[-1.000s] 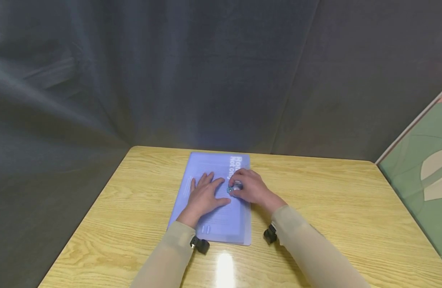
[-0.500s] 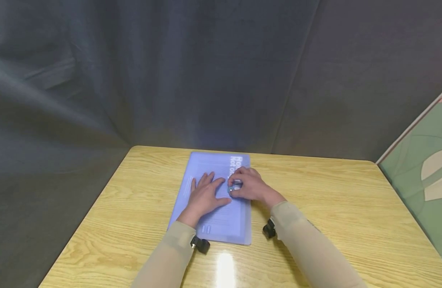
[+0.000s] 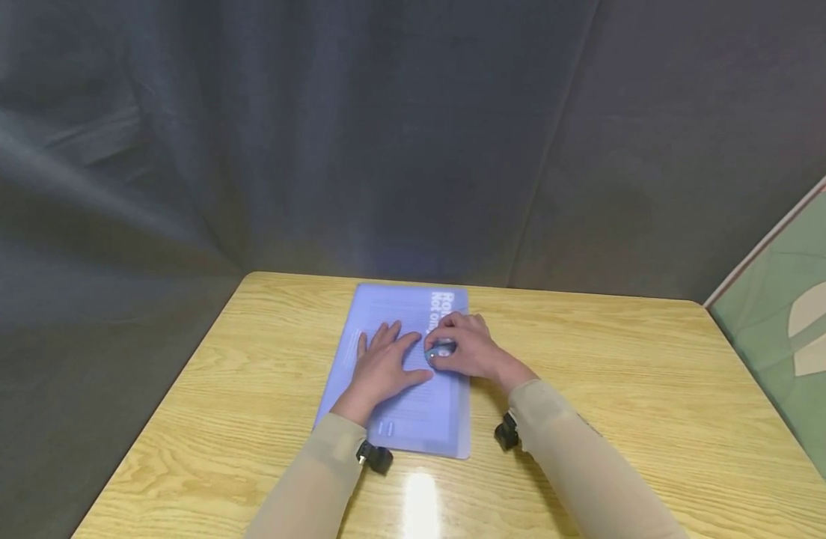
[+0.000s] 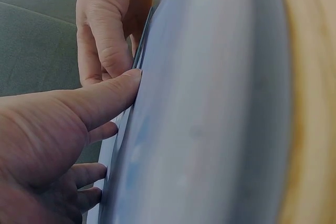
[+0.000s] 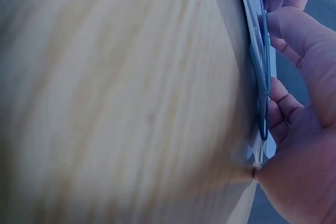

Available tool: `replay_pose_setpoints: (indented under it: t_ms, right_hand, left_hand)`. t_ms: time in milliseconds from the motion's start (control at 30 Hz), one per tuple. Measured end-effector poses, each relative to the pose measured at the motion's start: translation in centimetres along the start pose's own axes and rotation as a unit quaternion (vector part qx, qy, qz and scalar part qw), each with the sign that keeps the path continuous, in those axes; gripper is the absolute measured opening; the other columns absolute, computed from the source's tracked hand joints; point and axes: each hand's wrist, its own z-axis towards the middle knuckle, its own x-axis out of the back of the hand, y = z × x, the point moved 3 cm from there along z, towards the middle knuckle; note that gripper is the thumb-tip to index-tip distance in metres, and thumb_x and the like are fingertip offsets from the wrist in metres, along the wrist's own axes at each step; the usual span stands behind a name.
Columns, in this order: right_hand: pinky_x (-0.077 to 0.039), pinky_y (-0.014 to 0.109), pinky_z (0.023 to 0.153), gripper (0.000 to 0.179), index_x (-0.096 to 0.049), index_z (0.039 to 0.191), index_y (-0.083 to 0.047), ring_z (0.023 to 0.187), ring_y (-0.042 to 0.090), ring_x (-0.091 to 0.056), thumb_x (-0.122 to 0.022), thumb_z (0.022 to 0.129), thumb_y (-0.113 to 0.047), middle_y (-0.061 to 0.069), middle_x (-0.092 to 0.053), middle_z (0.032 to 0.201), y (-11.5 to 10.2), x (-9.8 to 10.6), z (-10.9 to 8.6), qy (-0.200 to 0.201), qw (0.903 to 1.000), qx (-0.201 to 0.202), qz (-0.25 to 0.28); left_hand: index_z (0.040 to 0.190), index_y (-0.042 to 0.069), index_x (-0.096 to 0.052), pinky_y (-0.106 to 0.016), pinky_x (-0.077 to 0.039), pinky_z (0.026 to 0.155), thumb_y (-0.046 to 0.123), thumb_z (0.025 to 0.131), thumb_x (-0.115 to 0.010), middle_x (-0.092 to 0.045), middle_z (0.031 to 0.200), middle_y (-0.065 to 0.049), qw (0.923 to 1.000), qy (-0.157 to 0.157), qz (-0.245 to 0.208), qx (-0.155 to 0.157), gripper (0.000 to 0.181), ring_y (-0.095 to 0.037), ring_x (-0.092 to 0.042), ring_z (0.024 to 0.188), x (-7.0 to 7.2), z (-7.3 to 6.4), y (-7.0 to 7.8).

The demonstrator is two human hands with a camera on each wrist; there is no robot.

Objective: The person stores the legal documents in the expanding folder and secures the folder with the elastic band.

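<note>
A translucent blue plastic document folder (image 3: 420, 419) with white lettering and a printed sheet showing through lies on the wooden table. My left hand (image 3: 384, 368) rests on it, fingers spread and thumb pointing right. My right hand (image 3: 472, 350) curls over the folder's right part, pinching a small blue looped clip (image 3: 442, 349) between thumb and index finger. Seen edge-on in the right wrist view, this clip (image 5: 264, 77) resembles a large paper clip; its exact kind is unclear. In the left wrist view my left thumb (image 4: 113, 90) touches the folder's surface.
The light wooden table (image 3: 622, 374) extends to both sides of the folder. Behind it hangs a dark grey curtain (image 3: 413, 142). A green patterned panel (image 3: 790, 337) stands along the right edge. A black wrist camera (image 3: 506, 432) sits below my right wrist.
The right fingers shift very slightly around the blue looped clip, and more of its loop shows. My left hand and the folder stay in place.
</note>
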Motion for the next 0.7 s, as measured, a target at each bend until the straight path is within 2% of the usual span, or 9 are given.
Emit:
replay_pose_setpoints:
  t_ms: [333, 467, 567, 700]
  right_hand:
    - [-0.03, 0.064, 0.114, 0.018, -0.083, 0.11, -0.023, 0.125, 0.038, -0.052, -0.083, 0.092, -0.024, 0.011, -0.063, 0.13, 0.2, 0.2, -0.6, 0.012, 0.9994, 0.019, 0.027]
    - [-0.019, 0.069, 0.123, 0.017, -0.083, 0.113, -0.022, 0.129, 0.038, -0.05, -0.085, 0.096, -0.021, 0.011, -0.063, 0.134, 0.5, 0.3, -0.7, 0.001, 0.9987, 0.014, 0.05]
    - [-0.015, 0.074, 0.123, 0.018, -0.083, 0.114, -0.019, 0.129, 0.04, -0.05, -0.085, 0.096, -0.016, 0.012, -0.064, 0.135, 0.6, 0.4, -0.8, 0.002, 0.998, 0.022, 0.058]
    - [-0.029, 0.069, 0.117, 0.021, -0.081, 0.12, -0.013, 0.13, 0.04, -0.052, -0.081, 0.099, -0.011, 0.014, -0.066, 0.139, 0.5, 0.6, -1.1, 0.011, 0.9969, 0.034, 0.069]
  left_hand:
    - [0.157, 0.021, -0.061, -0.076, -0.007, 0.126, 0.052, 0.092, -0.087, -0.037, 0.174, -0.022, 1.0, -0.002, -0.004, 0.0, 0.076, -0.047, -0.024, 0.163, 0.0, -0.1, 0.3]
    - [0.158, 0.021, -0.061, -0.076, -0.007, 0.126, 0.052, 0.093, -0.086, -0.037, 0.174, -0.022, 1.0, -0.002, -0.002, -0.001, 0.076, -0.047, -0.024, 0.164, 0.0, -0.1, 0.2]
    - [0.157, 0.021, -0.061, -0.076, -0.008, 0.126, 0.053, 0.093, -0.085, -0.037, 0.174, -0.023, 1.0, -0.002, -0.003, -0.005, 0.076, -0.047, -0.025, 0.163, 0.2, -0.1, 0.1]
    - [0.157, 0.02, -0.061, -0.076, -0.008, 0.126, 0.053, 0.093, -0.086, -0.038, 0.173, -0.023, 1.0, 0.0, -0.004, -0.004, 0.075, -0.047, -0.025, 0.163, 0.5, -0.1, -0.2]
